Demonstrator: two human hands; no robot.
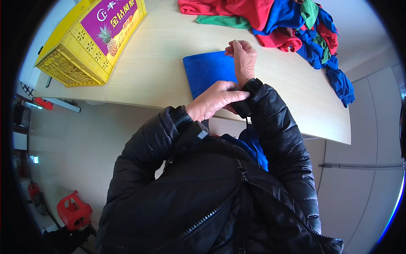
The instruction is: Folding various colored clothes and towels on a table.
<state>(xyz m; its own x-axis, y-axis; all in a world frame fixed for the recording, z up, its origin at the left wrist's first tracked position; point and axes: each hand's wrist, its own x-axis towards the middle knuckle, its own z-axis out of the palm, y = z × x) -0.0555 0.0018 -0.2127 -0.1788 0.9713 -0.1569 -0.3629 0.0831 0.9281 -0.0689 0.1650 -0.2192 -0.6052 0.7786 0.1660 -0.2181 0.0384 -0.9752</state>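
Note:
A folded blue cloth [206,73] lies flat near the table's front edge, in front of me. My left hand [215,99] reaches across to my right wrist, its fingers and thumb around a small black device [242,109] there. Above the cloth's right side is my right hand [244,59], fingers curled in and nothing visible in them. A black band [253,85] circles that wrist at the sleeve's end. Another black device [193,135] sits on my left forearm. My left fingertips are partly hidden.
A heap of red, blue and green cloths [279,25] lies at the table's far right, some hanging over the edge. At the far left of the table [148,67] stands a yellow plastic crate [80,51]. A red plastic stool [74,210] is on the floor, lower left.

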